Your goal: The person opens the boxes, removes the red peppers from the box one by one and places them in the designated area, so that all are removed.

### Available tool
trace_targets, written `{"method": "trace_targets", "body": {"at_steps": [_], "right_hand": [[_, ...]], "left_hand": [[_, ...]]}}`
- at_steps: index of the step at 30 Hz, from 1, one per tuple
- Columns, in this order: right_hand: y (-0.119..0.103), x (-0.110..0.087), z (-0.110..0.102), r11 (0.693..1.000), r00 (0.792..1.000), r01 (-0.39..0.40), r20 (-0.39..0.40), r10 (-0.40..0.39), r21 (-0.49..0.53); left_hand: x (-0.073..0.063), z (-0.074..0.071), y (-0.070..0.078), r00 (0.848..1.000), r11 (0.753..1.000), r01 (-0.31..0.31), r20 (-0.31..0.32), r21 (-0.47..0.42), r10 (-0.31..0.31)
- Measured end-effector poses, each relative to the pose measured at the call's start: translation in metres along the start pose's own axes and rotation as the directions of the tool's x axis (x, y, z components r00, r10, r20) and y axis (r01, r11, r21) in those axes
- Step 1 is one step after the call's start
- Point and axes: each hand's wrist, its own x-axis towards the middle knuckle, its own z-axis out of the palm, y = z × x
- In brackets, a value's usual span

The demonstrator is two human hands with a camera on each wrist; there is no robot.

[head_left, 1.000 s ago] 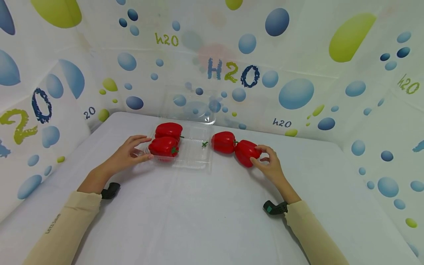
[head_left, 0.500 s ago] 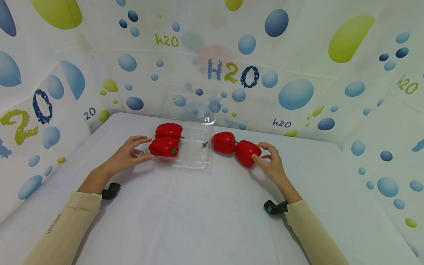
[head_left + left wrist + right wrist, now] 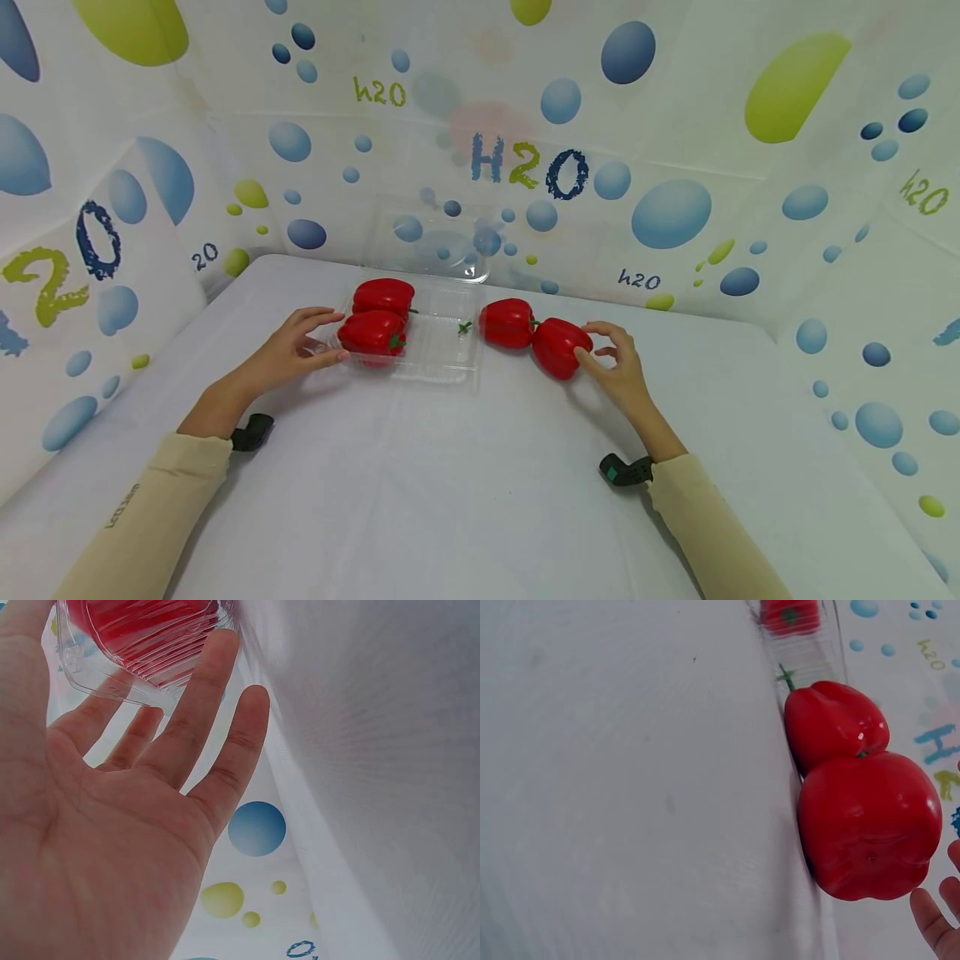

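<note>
Behind the white table (image 3: 465, 475), I read "H2O" on the printed backdrop (image 3: 480, 83). Two glossy red bell peppers (image 3: 371, 332) lie inside the clear ribbed plastic container (image 3: 444, 343); two more peppers (image 3: 561, 347) lie close together at its right. I see the left hand (image 3: 283, 354) spread beside the container, the right hand (image 3: 619, 368) half open beside the outer pepper.

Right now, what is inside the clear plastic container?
In the head view, the clear plastic container holds a rear red pepper and a front red pepper at its left end. From above, what is beneath them is covered.
</note>
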Motion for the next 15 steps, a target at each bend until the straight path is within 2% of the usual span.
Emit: {"method": "trace_targets", "body": {"at_steps": [6,15], "right_hand": [[-0.036,-0.006,-0.003,1.000,1.000,0.021,0.005,-0.021,-0.010],[-0.037,-0.005,-0.003,0.998,0.998,0.056,0.004,-0.056,0.014]], "left_hand": [[0.001,0.000,-0.002,1.000,1.000,-0.002,0.002,0.002,0.002],[0.001,0.001,-0.002,1.000,1.000,0.005,0.007,-0.008,-0.005]]}}
